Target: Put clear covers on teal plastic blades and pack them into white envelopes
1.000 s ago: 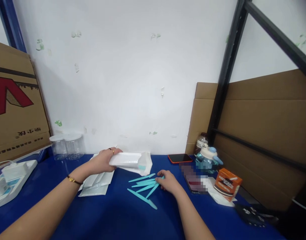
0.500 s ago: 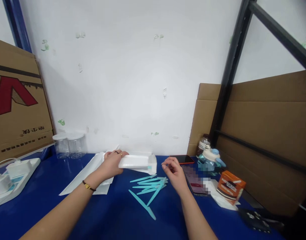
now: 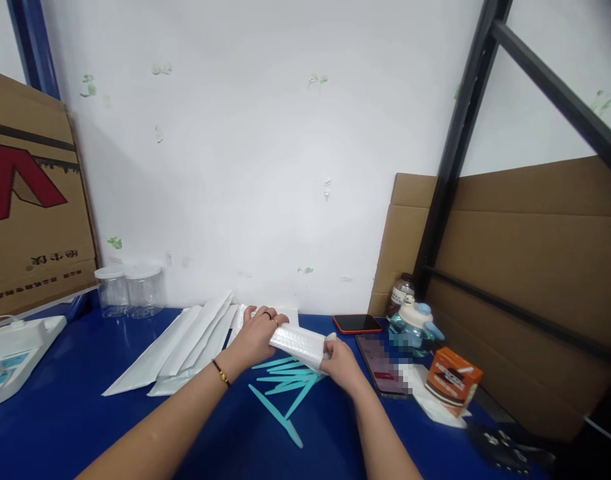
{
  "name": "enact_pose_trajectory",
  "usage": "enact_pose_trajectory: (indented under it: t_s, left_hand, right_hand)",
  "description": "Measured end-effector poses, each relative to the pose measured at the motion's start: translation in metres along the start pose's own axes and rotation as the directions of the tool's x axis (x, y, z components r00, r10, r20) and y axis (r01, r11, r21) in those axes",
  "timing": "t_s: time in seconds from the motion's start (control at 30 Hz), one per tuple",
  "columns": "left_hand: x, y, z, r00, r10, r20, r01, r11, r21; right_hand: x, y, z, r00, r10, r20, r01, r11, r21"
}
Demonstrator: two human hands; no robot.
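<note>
My left hand grips one end of a white padded pouch, fingers wrapped over its top. My right hand pinches the pouch's other end. The pouch hangs just above several teal plastic sticks that lie scattered on the blue table. Left of my left hand, several long white pouches lie fanned out on the table.
Two clear jars stand by the wall at the left, near a cardboard box and a white device. At the right are two phones, a blue bottle, an orange box and a black rack post.
My right hand rose from the teal sticks and took hold of the pouch's right end. My left hand moved the pouch rightward and over the sticks. The white pouches now lie fanned out.
</note>
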State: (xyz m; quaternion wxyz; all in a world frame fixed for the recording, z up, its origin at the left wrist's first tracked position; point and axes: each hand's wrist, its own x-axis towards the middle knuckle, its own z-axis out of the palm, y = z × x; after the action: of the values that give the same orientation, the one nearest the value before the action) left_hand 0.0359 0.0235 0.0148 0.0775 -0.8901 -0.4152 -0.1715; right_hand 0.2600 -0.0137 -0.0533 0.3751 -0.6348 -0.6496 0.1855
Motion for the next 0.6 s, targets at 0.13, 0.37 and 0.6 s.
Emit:
enact_pose_trajectory:
  t_s: [0.13, 0.37, 0.6]
  left_hand:
    - [-0.005, -0.02, -0.001, 0.997, -0.071, 0.035, 0.069, 0.997, 0.045]
    - [-0.017, -0.069, -0.027, 0.983, -0.183, -0.033, 0.186, 0.962, 0.199]
    - [-0.027, -0.099, -0.064, 0.93, -0.327, -0.168, 0.361, 0.899, 0.248]
  right_hand:
    - [0.0, 0.002, 0.0, 0.998, -0.003, -0.066, 0.003, 1.0, 0.008]
    - [0.002, 0.018, -0.006, 0.998, 0.054, -0.029, -0.05, 0.992, 0.116]
    - [0.002, 0.025, 0.002, 0.998, 0.067, -0.011, -0.066, 0.995, 0.073]
